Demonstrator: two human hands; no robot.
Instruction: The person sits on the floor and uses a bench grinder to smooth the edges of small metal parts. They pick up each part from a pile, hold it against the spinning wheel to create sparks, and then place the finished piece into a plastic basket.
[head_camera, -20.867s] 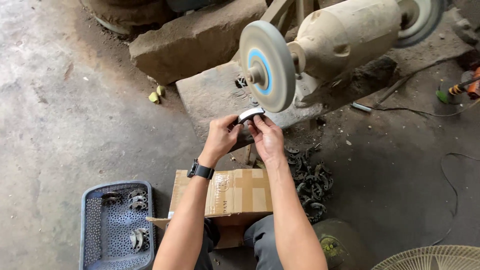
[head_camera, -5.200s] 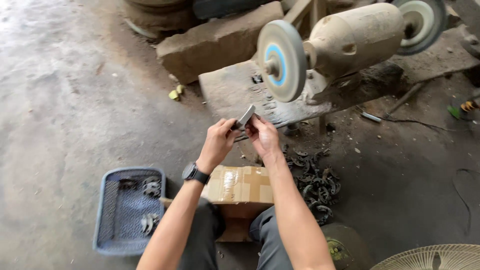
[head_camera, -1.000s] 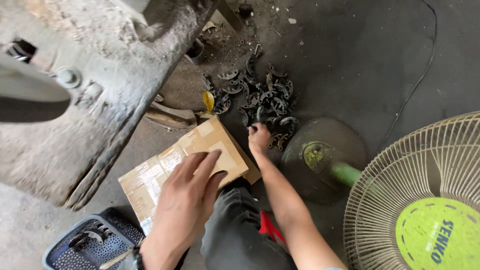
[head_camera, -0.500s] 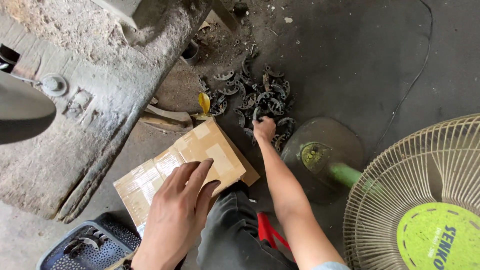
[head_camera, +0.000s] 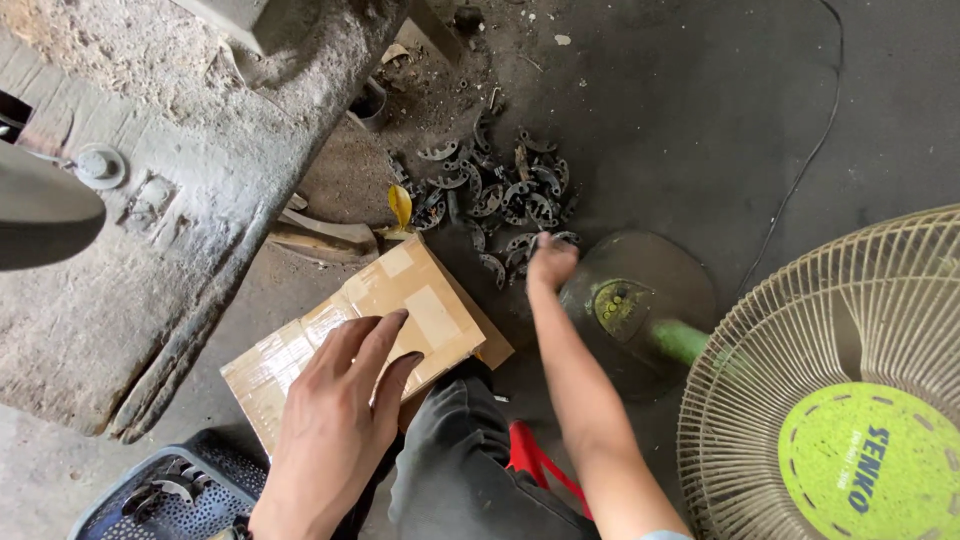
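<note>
On the grimy concrete floor, a pile of curved metal pieces lies at 12 o'clock. The right hand closes among them, contents hidden, while the left hand lies flat and empty on a taped cardboard box, steadying it.

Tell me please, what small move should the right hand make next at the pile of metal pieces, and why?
Probably close the fingers on one curved piece and lift it. The right hand rests at the near edge of the pile of dark curved metal pieces on the floor, while the left hand lies flat on the cardboard box. Whether it already holds a piece cannot be seen.
</note>
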